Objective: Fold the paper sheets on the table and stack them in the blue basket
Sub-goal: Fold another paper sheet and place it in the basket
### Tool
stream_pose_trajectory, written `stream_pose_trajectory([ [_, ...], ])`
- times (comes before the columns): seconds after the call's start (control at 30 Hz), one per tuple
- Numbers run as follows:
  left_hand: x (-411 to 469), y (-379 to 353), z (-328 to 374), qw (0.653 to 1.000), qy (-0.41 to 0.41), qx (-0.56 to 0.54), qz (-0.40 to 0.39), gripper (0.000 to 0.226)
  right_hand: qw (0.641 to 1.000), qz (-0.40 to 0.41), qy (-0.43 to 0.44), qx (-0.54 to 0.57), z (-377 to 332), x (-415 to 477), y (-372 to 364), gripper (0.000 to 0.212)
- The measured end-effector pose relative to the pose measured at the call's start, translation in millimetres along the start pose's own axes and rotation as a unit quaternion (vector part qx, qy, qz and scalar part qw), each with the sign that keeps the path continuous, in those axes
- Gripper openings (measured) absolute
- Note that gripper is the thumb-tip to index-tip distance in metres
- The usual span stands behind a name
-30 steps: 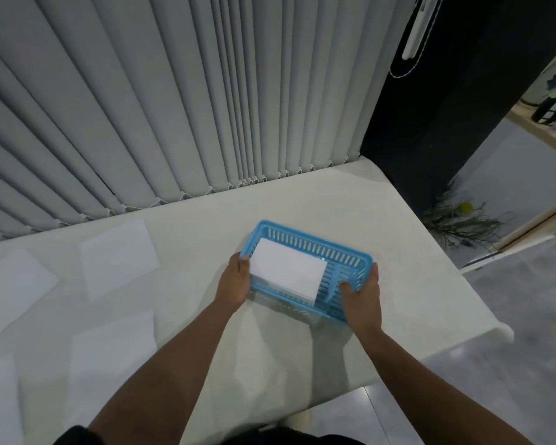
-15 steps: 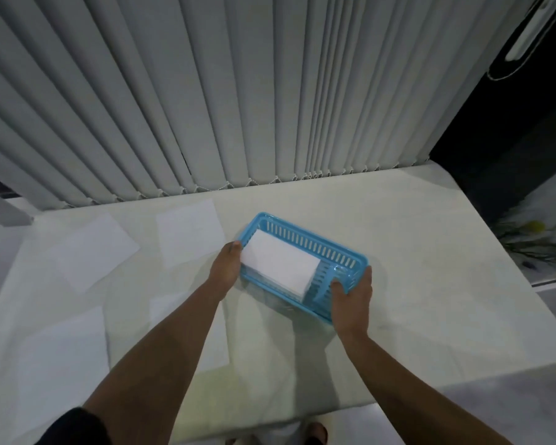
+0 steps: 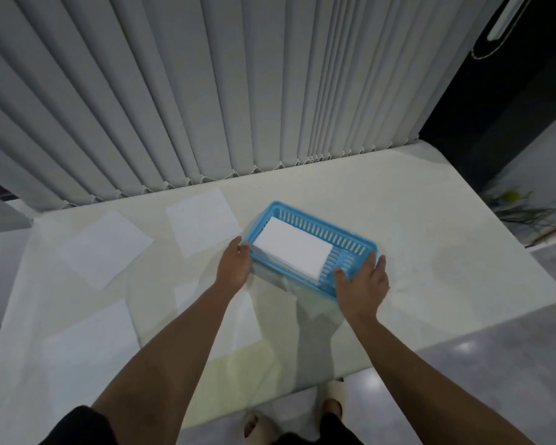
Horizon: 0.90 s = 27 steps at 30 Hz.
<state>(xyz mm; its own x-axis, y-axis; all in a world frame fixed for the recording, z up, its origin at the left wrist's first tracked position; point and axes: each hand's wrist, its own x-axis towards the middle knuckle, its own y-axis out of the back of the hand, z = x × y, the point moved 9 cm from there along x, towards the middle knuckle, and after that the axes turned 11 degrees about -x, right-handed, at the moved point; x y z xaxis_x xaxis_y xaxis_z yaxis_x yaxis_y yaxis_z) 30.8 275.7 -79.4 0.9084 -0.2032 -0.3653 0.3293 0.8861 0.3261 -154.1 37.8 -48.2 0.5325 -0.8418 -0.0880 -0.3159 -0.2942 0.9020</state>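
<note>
A blue slotted basket (image 3: pixel 321 227) sits on the pale table (image 3: pixel 430 226), turned at an angle. Inside its left part lies a stack of folded white paper (image 3: pixel 292 249). My left hand (image 3: pixel 234 266) grips the basket's left end, fingertips at the rim. My right hand (image 3: pixel 364 284) holds the near right corner, with the thumb hooked over the rim. Several flat unfolded sheets lie to the left: one near the blinds (image 3: pixel 202 221), one further left (image 3: pixel 105 248), one at the near left (image 3: pixel 90 345) and one partly under my left forearm (image 3: pixel 241 319).
Grey vertical blinds (image 3: pixel 206 91) hang along the table's far edge. The table's right edge (image 3: pixel 495 316) drops to a glossy grey floor. A dark wall and a plant (image 3: pixel 511 207) stand to the right. My feet show below the near edge.
The view has swung left and up, so more loose sheets show. Both hands have stayed on the basket, which now sits closer to the sheets on the left.
</note>
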Motion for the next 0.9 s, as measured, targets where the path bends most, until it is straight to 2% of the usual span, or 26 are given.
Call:
stream_pose_trajectory([
  [0.17, -9.7, 41.2, -10.2, 0.996, -0.033, 0.055, 0.054, 0.046, 0.988, 0.051, 0.14, -0.045, -56.2, -30.5, 5.0, 0.08],
  [0.3, -21.4, 76.8, -27.8, 0.988, -0.036, 0.126, 0.079, 0.042, 0.954, 0.048, 0.289, -0.067, -124.3, -68.3, -5.6, 0.069],
  [0.37, -29.3, 92.7, -38.0, 0.982, -0.027, 0.172, 0.079, 0.043, 0.928, 0.023, 0.361, -0.086, -156.3, -88.7, -19.0, 0.061],
  [0.5, -42.0, 115.2, -64.3, 0.968, -0.003, 0.247, 0.052, 0.048, 0.87, -0.086, 0.458, -0.161, -200.1, -119.3, -66.2, 0.053],
  [0.6, -45.6, 120.9, -78.2, 0.956, 0.004, 0.292, 0.027, 0.054, 0.836, -0.16, 0.463, -0.247, -210.6, -124.1, -107.0, 0.054],
  [0.73, -46.6, 111.5, -84.9, 0.946, -0.011, 0.323, 0.002, 0.064, 0.819, -0.252, 0.408, -0.314, -202.0, -115.4, -143.1, 0.06],
  [0.9, -42.1, 106.3, -85.1, 0.937, -0.015, 0.349, 0.001, 0.067, 0.812, -0.247, 0.399, -0.346, -200.2, -105.3, -154.5, 0.063],
])
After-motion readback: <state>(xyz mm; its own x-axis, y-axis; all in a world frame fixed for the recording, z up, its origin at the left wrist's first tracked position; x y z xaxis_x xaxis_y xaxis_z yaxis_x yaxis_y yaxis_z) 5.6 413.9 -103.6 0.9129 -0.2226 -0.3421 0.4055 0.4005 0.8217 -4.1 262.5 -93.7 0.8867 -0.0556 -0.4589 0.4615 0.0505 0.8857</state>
